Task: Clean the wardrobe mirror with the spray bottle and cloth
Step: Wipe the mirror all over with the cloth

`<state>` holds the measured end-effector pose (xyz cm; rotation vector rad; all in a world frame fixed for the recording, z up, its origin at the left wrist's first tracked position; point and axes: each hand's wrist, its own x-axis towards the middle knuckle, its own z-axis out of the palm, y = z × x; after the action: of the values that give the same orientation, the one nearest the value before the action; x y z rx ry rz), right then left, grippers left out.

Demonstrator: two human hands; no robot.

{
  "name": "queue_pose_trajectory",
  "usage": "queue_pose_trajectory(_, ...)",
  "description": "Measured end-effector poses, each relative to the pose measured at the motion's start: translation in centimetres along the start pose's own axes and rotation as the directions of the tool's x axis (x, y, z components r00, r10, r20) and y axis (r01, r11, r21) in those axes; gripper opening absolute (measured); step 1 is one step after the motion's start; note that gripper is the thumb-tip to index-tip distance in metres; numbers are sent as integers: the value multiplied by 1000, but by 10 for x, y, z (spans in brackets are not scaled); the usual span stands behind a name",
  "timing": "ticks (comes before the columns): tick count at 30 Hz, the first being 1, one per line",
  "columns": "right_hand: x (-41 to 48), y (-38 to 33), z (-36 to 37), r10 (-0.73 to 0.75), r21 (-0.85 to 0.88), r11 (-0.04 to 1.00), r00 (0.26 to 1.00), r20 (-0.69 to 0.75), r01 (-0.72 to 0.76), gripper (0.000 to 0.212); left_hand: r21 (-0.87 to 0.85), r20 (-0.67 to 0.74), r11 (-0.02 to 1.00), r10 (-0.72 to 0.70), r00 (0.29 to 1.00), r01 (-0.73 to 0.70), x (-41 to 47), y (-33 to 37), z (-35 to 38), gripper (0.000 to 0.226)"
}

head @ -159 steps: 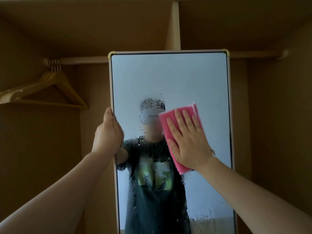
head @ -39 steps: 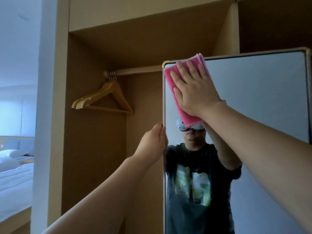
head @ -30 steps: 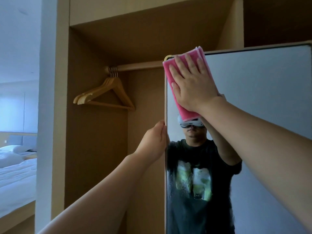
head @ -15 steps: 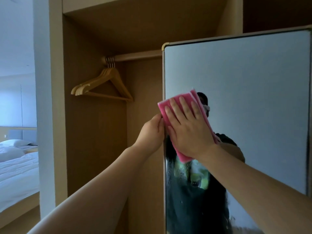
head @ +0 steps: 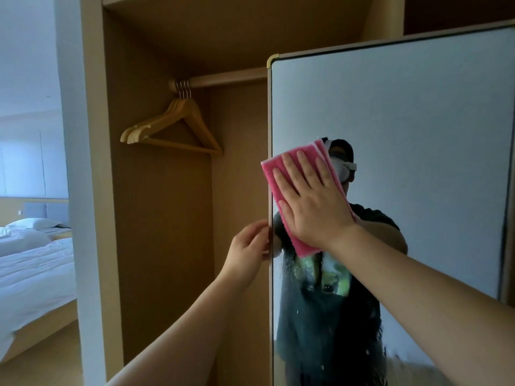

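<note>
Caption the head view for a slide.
Right hand presses a pink cloth against the wardrobe mirror while the left hand holds its left edge.

The tall, thin-framed mirror (head: pixel 418 121) stood upright, with droplets speckling its lower glass. The folded pink cloth (head: pixel 302 246) lay flat against the glass at the mirror's left edge, slightly tilted.

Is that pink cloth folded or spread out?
Folded: the pink cloth shows stacked layered edges at its upper corner, under the flat right hand.
</note>
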<state>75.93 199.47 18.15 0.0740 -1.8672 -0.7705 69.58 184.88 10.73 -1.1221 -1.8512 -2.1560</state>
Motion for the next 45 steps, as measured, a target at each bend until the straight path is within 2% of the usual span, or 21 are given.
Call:
queue_pose_trajectory(6,0,-1,-2,7,-14,1000,1000,20,-7,61,64,79,983,-175,981,171,-33,-48,-3,24)
queue_pose_trajectory(14,-1,-4,-4,19,-21,1000,999,27,-19,61,91,110,971,-230,967,221,-50,-73,-5,25)
queue_pose_trajectory(25,-12,-15,3,64,-4,998,998,12,-64,62,208,125,963,-200,972,171,-50,-85,-12,23)
queue_pose_trajectory(40,-81,-63,29,83,46,995,996,32,-84,63,260,206,957,-184,961,127,-56,-78,-15,21)
queue_pose_trajectory(45,-126,-91,38,48,37,998,997,62,-50,65,205,232,972,-159,960,112,-59,-75,-16,21)
